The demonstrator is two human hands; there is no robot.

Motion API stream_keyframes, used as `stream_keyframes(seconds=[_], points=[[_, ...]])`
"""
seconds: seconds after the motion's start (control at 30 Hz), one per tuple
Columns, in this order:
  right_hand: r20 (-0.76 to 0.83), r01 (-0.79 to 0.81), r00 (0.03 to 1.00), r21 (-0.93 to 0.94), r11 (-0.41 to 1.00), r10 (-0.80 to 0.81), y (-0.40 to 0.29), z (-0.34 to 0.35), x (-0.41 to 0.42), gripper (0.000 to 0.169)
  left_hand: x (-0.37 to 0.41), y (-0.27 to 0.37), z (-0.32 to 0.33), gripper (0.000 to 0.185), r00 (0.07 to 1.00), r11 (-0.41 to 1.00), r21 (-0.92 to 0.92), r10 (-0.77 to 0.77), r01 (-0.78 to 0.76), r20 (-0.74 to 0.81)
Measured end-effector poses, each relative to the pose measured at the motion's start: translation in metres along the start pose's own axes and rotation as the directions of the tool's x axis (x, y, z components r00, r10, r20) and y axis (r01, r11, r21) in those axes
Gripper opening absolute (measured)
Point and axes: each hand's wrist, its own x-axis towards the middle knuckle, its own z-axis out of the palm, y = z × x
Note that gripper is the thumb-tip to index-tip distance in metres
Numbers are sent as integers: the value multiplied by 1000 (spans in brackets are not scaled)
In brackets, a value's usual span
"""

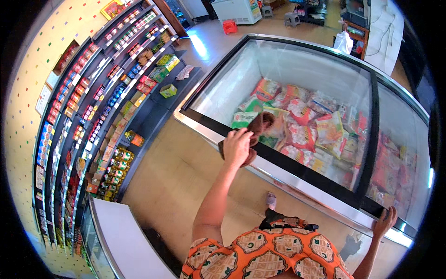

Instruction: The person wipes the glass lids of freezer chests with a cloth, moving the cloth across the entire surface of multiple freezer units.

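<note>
My left hand [237,147] presses a bunched brown cloth [248,159] against the near black-and-metal rim of a chest freezer [209,130]. Another brown patch shows on the glass lid [313,66] just past my fingers; whether it is cloth or its reflection is unclear. At the freezer's right end, my right hand [385,220] rests on the black frame, with its grip hard to make out. Under the glass lie several bagged frozen foods [301,134], mostly in red, white and green packs. More bags [392,167] show through the right-hand pane.
Shelves [163,101] of jars, boxes and oil bottles [116,171] line the left wall. A white-topped counter [125,237] stands at lower left. Behind the freezer are a red stool [229,26], a grey stool [292,19] and a white cabinet [237,12]. A white plastic bag [343,42] hangs beyond its far edge.
</note>
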Motion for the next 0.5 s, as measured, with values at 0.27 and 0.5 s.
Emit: stream_keyframes(seconds=[0.27,0.5], points=[[44,-103,994,-20,995,104,38,12,-12,28,29,-173,-21,24,993,986,117,-116,117,-13],[-7,-99,995,-94,991,99,72,21,-25,30,40,-245,-28,29,982,953,237,-185,188,-36]])
